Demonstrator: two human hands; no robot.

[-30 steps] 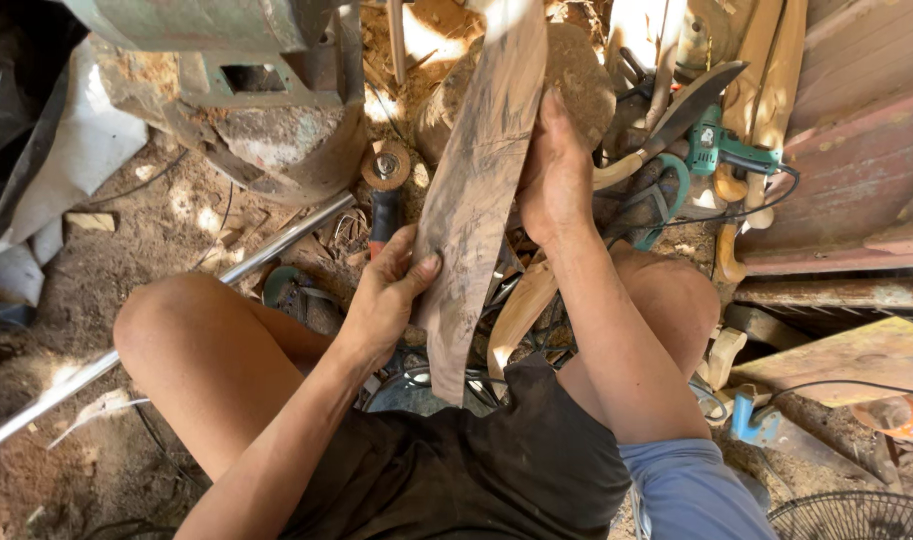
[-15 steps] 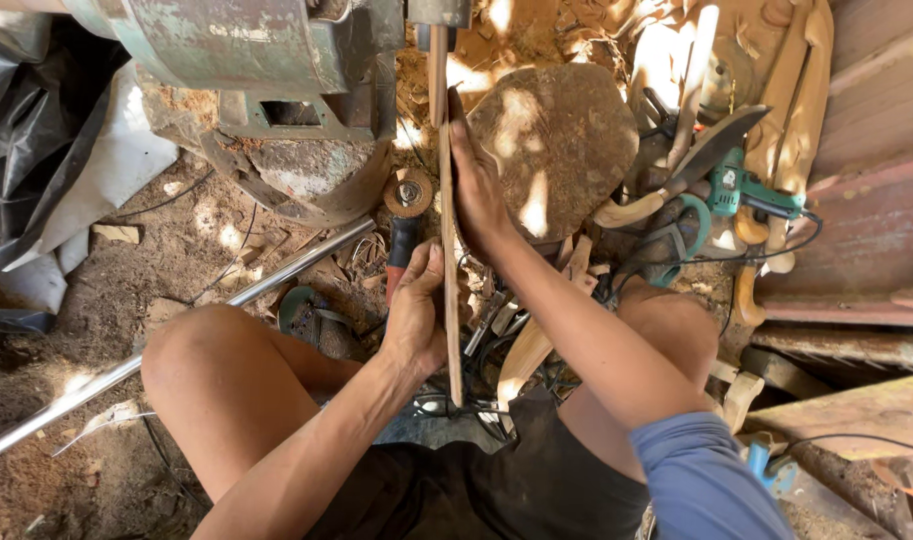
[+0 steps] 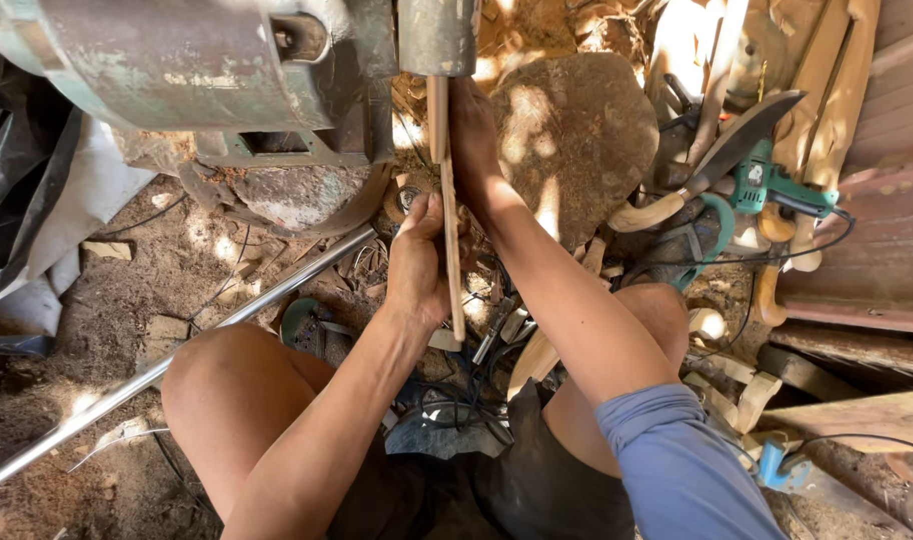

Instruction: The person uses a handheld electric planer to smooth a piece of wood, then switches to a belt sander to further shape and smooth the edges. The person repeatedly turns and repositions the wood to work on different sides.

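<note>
Both hands gripped a thin wooden slat (image 3: 446, 215) edge-up: left hand (image 3: 419, 262) nearer, right hand (image 3: 473, 135) farther, over a dirt floor (image 3: 126, 290) with scattered tools.

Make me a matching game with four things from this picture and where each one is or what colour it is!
Things:
1. wooden piece
2. power drill
3. metal rod
4. big rock

Descriptions:
A. green, at the right among curved wooden pieces
B. long and shiny, lying slanted on the dirt at the left
C. thin, seen edge-on, held between the left hand and right hand
D. brown and rounded, just right of the hands

Pairs: 1-C, 2-A, 3-B, 4-D
</note>
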